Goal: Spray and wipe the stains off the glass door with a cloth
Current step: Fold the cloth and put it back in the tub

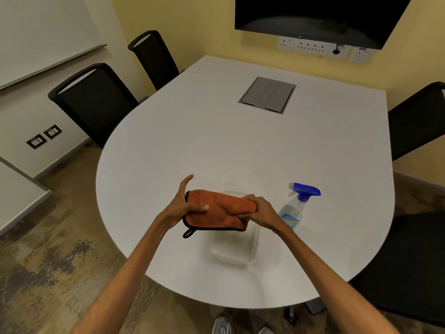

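An orange cloth [216,210] with black edging and a hanging loop is held above the table between both hands. My left hand [185,206] grips its left end, thumb across the top and fingers stretched upward behind it. My right hand [257,210] is closed around its right end. A clear spray bottle [295,208] with a blue trigger head stands upright on the table just right of my right hand. No glass door is in view.
A clear plastic tray [250,251] lies on the white rounded table [216,131] under the cloth. Black chairs [96,102] stand at the left and right sides. A grey cable hatch [267,95] sits mid-table; a dark screen [313,15] hangs on the far wall.
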Available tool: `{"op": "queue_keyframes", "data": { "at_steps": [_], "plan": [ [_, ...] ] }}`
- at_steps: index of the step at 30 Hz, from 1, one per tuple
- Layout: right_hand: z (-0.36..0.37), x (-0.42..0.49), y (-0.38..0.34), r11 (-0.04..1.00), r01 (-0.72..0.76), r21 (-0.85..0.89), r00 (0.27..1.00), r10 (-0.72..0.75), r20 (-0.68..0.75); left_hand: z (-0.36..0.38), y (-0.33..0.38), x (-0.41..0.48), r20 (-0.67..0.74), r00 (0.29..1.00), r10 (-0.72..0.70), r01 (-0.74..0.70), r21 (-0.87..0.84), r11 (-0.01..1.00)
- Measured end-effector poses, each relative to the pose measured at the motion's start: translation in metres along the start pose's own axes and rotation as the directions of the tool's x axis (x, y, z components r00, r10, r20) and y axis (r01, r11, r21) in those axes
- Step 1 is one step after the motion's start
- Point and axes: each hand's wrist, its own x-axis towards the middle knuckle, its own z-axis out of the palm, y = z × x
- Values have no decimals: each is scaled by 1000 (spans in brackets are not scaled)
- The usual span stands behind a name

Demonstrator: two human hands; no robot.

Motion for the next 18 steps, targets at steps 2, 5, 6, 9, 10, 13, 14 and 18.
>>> {"op": "queue_keyframes", "data": {
  "at_steps": [2,5,6,9,10,13,14,18],
  "plan": [
    [-5,0,3,1000,-9,-16,1000,9,22,2,6,1,52,996,74,-86,302,949],
    [-10,-2,9,991,-79,-109,995,85,53,14,13,4,-15,994,112,-77,635,769],
    [-11,-2,10,982,-105,-160,992,114,54,19,13,4,-51,990,128,-58,690,721],
    [-18,-5,8,978,-157,-139,979,173,109,27,7,2,-35,982,185,-95,757,646],
    [-21,-7,7,973,-190,-128,970,206,129,28,6,2,8,985,174,-116,773,623],
    [-27,-14,5,938,-258,-230,952,288,106,33,6,1,46,999,9,-40,735,677],
    [-27,-17,5,921,-266,-284,950,301,85,36,5,1,33,999,-34,1,712,702],
    [-11,-23,7,823,-265,-503,946,322,29,61,-10,0,-3,1000,24,-13,787,617]
  ]
}}
